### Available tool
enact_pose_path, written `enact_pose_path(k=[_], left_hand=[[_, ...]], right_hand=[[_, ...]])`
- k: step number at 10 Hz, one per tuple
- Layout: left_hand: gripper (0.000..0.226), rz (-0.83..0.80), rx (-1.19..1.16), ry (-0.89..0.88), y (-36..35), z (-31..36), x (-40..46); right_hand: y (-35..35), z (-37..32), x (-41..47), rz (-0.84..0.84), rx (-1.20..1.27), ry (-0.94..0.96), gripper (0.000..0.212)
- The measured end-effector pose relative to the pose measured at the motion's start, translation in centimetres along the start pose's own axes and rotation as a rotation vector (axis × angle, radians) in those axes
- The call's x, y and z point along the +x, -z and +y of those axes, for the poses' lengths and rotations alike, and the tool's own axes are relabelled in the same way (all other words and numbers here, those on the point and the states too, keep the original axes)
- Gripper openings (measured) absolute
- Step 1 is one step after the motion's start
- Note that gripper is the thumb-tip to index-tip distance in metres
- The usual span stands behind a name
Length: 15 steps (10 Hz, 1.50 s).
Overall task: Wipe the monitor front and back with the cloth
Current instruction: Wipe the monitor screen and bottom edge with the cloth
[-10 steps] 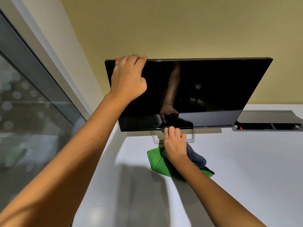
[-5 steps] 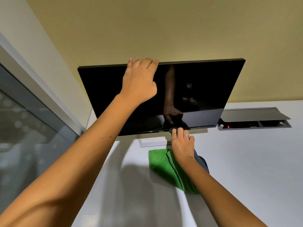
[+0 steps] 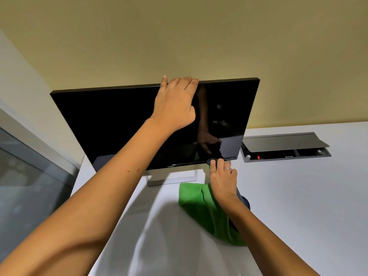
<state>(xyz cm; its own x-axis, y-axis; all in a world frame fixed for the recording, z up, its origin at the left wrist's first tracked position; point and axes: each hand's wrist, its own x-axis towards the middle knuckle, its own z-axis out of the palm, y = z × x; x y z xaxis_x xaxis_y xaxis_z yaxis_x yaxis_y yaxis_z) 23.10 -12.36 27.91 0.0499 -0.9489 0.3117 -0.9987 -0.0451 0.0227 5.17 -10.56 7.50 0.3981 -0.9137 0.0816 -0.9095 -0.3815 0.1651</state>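
Left hand (image 3: pixel 175 104) fingers hooked over top edge of black flat monitor (image 3: pixel 123 124), steadying. Right hand (image 3: pixel 223 180) pinches green-grey microfibre cloth (image 3: pixel 199 204) on bottom bezel; advise light, even strokes.

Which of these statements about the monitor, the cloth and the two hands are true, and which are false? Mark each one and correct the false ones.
1. The left hand grips the top edge of the monitor. True.
2. The monitor screen is lit and shows a picture. False: it is dark and only reflects the hand.
3. The right hand holds the cloth at the monitor's bottom edge. True.
4. The cloth is red. False: it is green, with a dark part.
5. The floor box in the desk lies left of the monitor. False: it lies to the right.
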Motion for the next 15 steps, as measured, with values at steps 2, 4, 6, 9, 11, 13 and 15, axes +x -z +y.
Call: enact_pose_path(k=[2, 4, 6, 9, 11, 13, 15], left_hand=[[0.068, -0.027, 0.012, -0.009, -0.4, 2.8, 1.5], [0.066, -0.058, 0.031, 0.008, -0.4, 4.8, 2.4], [0.066, -0.061, 0.021, 0.019, -0.4, 6.2, 3.0], [0.067, -0.057, 0.018, 0.043, -0.7, 6.7, 3.4], [0.068, -0.055, 0.024, 0.045, -0.9, 6.6, 3.5], [0.068, -0.052, 0.018, 0.040, -0.9, 6.5, 3.5], [0.068, -0.036, 0.013, 0.035, -1.1, 6.4, 3.5]], right_hand=[[-0.4, 2.8, 0.6, -0.136, 0.046, 0.006, 0.048], [-0.9, 5.0, 1.0, -0.139, 0.054, 0.003, 0.053], [-1.8, 7.1, 1.2, -0.115, 0.056, 0.000, 0.055], [-3.7, 9.7, -0.1, 0.016, 0.134, 0.093, 0.070], [-3.1, 9.1, 1.4, 0.025, 0.145, 0.132, 0.076], [-3.0, 9.1, 1.6, 0.016, 0.087, 0.178, 0.076], [-2.9, 10.4, 1.0, -0.004, 0.087, 0.024, 0.064]])
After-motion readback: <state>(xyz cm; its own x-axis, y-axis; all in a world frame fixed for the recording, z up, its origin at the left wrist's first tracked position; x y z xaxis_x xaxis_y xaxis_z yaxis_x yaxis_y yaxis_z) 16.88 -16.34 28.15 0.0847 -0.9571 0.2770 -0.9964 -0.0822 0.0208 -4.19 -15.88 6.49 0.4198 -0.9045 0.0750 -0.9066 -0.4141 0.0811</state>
